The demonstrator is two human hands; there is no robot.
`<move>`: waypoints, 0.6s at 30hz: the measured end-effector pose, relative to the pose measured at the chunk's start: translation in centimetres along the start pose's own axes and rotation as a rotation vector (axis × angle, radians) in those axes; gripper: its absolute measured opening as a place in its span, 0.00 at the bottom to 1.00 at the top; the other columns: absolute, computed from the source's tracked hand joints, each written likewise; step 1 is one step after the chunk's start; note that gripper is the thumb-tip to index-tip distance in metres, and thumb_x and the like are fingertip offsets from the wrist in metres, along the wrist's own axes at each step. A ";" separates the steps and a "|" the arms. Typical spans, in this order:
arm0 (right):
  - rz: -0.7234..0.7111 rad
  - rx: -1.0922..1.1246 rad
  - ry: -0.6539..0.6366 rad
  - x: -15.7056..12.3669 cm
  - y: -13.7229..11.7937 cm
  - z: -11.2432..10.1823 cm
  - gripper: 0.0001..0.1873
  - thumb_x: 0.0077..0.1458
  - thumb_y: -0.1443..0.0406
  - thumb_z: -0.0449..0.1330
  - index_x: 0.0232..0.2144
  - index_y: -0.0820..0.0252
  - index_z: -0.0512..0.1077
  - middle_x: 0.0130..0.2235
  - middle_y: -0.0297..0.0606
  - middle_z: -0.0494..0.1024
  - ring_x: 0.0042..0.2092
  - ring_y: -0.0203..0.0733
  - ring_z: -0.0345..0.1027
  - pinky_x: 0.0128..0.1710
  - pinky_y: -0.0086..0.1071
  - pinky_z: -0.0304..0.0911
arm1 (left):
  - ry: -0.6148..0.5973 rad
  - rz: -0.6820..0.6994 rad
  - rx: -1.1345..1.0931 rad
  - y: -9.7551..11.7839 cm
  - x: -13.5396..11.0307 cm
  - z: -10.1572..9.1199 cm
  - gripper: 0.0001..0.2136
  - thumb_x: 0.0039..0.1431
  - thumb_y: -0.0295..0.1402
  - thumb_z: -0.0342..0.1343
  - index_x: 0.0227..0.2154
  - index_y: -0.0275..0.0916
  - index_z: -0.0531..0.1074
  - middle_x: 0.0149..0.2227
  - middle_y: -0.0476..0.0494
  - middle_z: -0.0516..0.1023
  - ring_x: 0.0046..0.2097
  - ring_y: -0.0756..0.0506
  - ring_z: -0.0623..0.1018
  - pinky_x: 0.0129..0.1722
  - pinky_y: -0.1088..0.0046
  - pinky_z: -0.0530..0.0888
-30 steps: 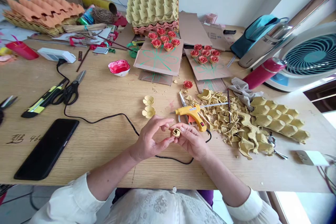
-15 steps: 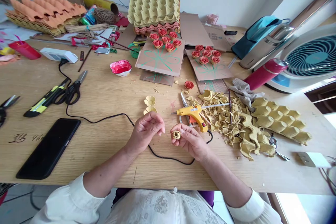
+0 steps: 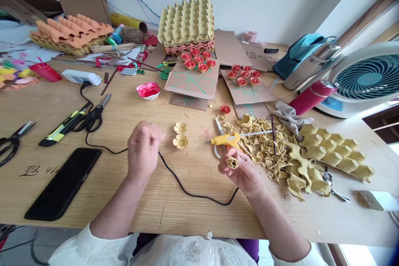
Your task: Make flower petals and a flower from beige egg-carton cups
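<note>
My right hand [image 3: 241,170] is closed on a small rolled yellow paper-pulp rosebud [image 3: 232,162], its hollow middle facing me. Just beyond that hand lies a yellow hot glue gun [image 3: 226,139], nozzle pointing left, partly covered by my fingers. My left hand [image 3: 143,147] is raised over the table on the left, fingers curled together and blurred; whatever they hold, if anything, cannot be made out. Between the hands and farther back sit two cut yellow pulp flower cups, a front one [image 3: 181,141] and a rear one [image 3: 180,127]. A red-painted rose [image 3: 225,109] rests behind the glue gun.
Torn pulp scraps [image 3: 264,133] and an egg-tray piece [image 3: 330,147] cover the right side. Painted roses stand on cardboard [image 3: 193,81] at the back, near a red paint bowl [image 3: 149,90]. Scissors [image 3: 93,116], a cutter [image 3: 64,126] and a phone [image 3: 62,183] lie left. A black cord [image 3: 187,189] crosses the table.
My hands have moved apart: the left went left, uncovering the front flower cup, and the right went right with the rosebud towards the glue gun. The view has tilted slightly.
</note>
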State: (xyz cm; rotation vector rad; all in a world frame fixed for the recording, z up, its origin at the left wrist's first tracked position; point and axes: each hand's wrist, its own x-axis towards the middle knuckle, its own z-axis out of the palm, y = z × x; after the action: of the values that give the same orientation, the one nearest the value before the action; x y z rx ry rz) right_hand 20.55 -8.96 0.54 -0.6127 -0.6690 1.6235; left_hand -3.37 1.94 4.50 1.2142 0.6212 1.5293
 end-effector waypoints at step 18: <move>0.148 -0.246 -0.024 0.6 2.6 0.7 0.13 0.59 0.55 0.64 0.39 0.56 0.74 0.29 0.31 0.73 0.30 0.33 0.68 0.35 0.29 0.67 | -0.787 0.243 0.628 -1.4 -4.6 2.7 0.11 0.61 0.29 0.61 0.47 0.42 0.73 0.41 0.42 0.77 0.43 0.46 0.77 0.45 0.69 0.74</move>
State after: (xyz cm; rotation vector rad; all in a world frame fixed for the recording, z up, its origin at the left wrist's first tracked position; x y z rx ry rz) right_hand 18.23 -8.75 -0.87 -0.8391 -0.8653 1.7007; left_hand -0.54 -2.40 2.55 2.2731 0.4255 0.9087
